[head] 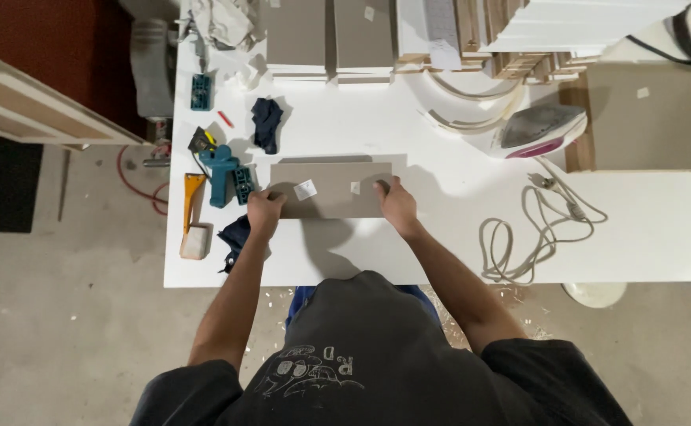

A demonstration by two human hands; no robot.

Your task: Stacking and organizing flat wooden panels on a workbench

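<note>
- Both forearms are reaching out from a dark shirt over the white tabletop (440, 252)
- Left hand (265, 211) is gripping the left end of a flat grey panel (333, 191)
- Right hand (396, 203) is grasping its right end
- Panel is lying flat mid-tabletop, a teal jig (225, 175) sitting just left of it
- Iron (539, 130) and its cord (535, 229) are lying well to the right

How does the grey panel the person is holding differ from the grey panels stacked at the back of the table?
The held grey panel lies alone, long side across the table, gripped by the left hand and right hand; the stacked panels sit untouched at the far edge, side by side in piles. Both are flat, grey and carry small white stickers.
</note>
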